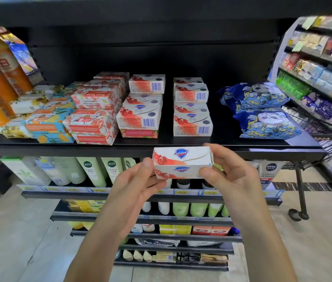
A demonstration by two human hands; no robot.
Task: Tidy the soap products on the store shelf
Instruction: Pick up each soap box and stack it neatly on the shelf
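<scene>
Pinching a white-and-red cardboard soap box [182, 162] by its ends: left hand [138, 184] at the left end, right hand [228, 176] at the right. Held in the air just near of the black metal shelf [226, 140]. Might slip from so light a fingertip grip, or knock the staggered left stack [140, 117] askew if set down crooked.

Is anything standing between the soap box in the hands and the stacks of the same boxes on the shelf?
Nothing visible does. The left hand and right hand hold the Safeguard box before the shelf edge, and no item lies between it and the left stack or the right stack.
</scene>
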